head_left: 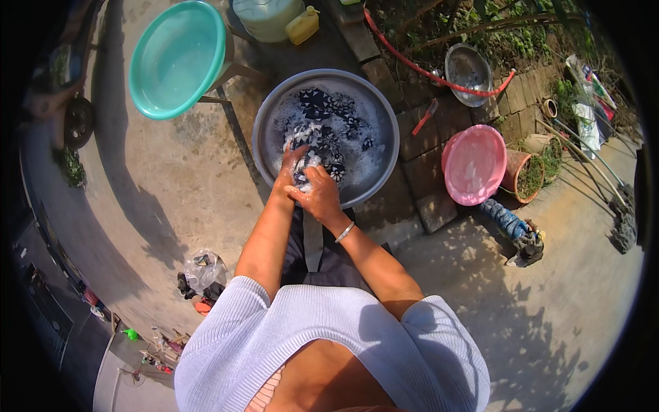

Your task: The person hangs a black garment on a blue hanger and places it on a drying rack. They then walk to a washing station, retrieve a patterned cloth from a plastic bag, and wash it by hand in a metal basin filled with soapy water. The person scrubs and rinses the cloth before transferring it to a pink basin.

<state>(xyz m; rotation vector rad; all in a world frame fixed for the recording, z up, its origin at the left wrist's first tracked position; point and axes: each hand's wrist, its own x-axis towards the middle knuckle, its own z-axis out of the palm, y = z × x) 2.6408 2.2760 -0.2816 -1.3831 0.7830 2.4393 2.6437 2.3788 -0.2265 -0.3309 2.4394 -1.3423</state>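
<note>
A wide grey metal basin (394,137) holds sudsy water and a dark navy cloth with a white pattern (329,141). Near the basin's front left, my left hand (291,167) grips a foam-covered fold of this cloth. Just to its right, my right hand (318,193) is curled over the same bunch, its fingers closed on the cloth close to the left hand. White lather clings to both hands. The rest of the cloth lies spread in the suds beyond them, partly under water.
A turquoise basin (218,48) stands on a stool at the upper left. A clear container (264,17) and a yellow jug (303,26) are at the back. To the right are a pink basin (504,168), a plant pot (527,180), a metal bowl (469,72) and a red hose (405,62).
</note>
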